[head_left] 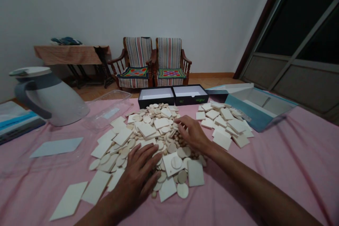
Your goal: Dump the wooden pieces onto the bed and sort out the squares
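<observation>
A heap of pale wooden pieces (147,129), square tiles and round discs mixed, lies on a pink cloth. My left hand (141,173) rests on the near left side of the heap, fingers stretched out and holding nothing. At the heap's right side is my right hand (192,133), its fingers bent and closed around a small wooden disc (175,126). Beneath that hand show small brown round pieces (181,142), partly hidden. A square tile with a disc on it (169,165) lies between my two forearms. Separate square tiles (225,122) form a pile to the right.
Two open black boxes (190,99) stand behind the heap. An open blue box (246,116) is at the right. At left are a grey-white jug (58,95), clear plastic trays (106,111) and a blue-white package (18,125). Two chairs (139,53) stand beyond the table.
</observation>
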The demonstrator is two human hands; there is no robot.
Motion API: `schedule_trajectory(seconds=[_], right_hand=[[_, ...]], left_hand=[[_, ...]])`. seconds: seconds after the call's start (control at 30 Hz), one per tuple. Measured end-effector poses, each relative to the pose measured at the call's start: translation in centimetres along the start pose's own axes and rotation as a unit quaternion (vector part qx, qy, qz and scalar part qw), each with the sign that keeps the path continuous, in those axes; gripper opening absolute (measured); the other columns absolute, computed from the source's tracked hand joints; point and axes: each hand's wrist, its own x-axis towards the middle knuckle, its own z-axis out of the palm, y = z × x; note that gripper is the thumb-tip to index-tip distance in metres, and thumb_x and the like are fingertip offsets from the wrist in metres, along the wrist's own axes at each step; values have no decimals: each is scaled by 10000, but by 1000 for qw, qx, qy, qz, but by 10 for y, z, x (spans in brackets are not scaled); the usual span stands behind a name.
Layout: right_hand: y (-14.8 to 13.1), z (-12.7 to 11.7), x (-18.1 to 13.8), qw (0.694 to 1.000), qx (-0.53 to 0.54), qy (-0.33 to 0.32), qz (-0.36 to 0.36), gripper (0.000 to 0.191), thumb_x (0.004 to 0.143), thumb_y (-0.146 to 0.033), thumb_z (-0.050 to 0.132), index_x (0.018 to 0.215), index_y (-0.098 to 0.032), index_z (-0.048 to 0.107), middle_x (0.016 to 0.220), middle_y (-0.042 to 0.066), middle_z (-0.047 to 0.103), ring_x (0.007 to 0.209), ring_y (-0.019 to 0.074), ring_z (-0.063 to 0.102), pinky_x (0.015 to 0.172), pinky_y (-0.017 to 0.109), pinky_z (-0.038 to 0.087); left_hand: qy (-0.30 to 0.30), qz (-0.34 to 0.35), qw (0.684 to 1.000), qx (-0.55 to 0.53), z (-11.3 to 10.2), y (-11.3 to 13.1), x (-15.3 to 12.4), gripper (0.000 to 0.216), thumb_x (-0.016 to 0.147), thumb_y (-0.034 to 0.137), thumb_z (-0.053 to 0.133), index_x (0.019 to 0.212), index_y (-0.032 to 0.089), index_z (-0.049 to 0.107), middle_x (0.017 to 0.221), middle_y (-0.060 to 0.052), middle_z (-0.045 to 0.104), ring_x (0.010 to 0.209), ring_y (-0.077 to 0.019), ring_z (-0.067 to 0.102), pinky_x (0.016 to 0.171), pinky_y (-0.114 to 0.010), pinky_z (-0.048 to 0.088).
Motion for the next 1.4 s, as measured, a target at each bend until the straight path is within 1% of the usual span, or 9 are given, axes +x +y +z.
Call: schedule_trajectory(seconds=[0.17,0.27,0.4,0.57,0.77,0.97,1.13,1.27,1.4], right_hand=[[51,5,5,985,-77,14,152,350,943,-262,326,1077,-156,632,1099,127,657,1051,226,573,973,368,393],[61,11,-8,990,-56,-36,122,377,943,-277,332,1189,-137,581,1248,159,593,1191,235,505,1044,393,343],[49,12,-16,994,0,-80,70,390,898,-329,465,1257,-199,543,1375,116,520,1314,213,404,1094,383,304],[23,20,-7,986,90,-57,127,486,984,-425,216,1298,-204,514,1368,98,534,1272,177,469,1085,367,347],[1,21,-7,946,306,-78,71,487,935,-544,385,1255,-228,572,1430,76,481,1337,208,401,1130,405,261],[19,-10,-3,947,287,-76,124,287,844,-420,555,985,-184,634,979,68,663,874,191,617,778,336,479],[19,-31,-10,956,74,-264,103,242,645,-199,677,865,-184,577,825,6,592,717,141,524,623,253,399],[13,-26,-14,961,18,-262,81,341,585,-161,708,871,-185,523,839,1,547,748,143,478,624,246,359],[15,-23,-11,951,120,-266,101,213,651,-182,661,776,-190,489,740,-26,514,663,117,455,574,230,343]], left_hand=[[-17,-4,1000,-4,0,0,-2,442,875,218,562,1312,219,493,1365,-102,531,1301,-268,432,1114,-497,257],[-19,-1,1000,-4,-1,0,-1,443,880,221,560,1316,213,485,1365,-105,531,1304,-266,425,1114,-492,250],[-21,-1,1000,-4,-1,1,1,430,886,231,560,1308,208,484,1358,-108,535,1301,-262,420,1112,-486,247],[-23,0,1000,-7,0,0,0,440,886,222,563,1317,222,475,1371,-102,522,1308,-262,408,1113,-487,249],[-16,-2,1000,-9,2,-2,0,422,878,218,572,1294,215,496,1360,-105,529,1301,-271,415,1107,-495,256],[-19,2,1000,-5,-2,1,1,408,884,204,558,1287,200,496,1356,-106,530,1299,-259,413,1104,-484,254],[-21,4,1000,-4,-2,1,1,418,882,206,562,1294,198,489,1357,-103,528,1307,-259,399,1111,-483,236],[-19,5,1000,-1,0,0,1,420,879,199,564,1292,201,489,1346,-99,537,1300,-254,409,1115,-475,227],[-10,12,1000,-2,0,0,1,412,878,203,568,1284,199,497,1341,-99,541,1292,-249,422,1122,-460,215]])
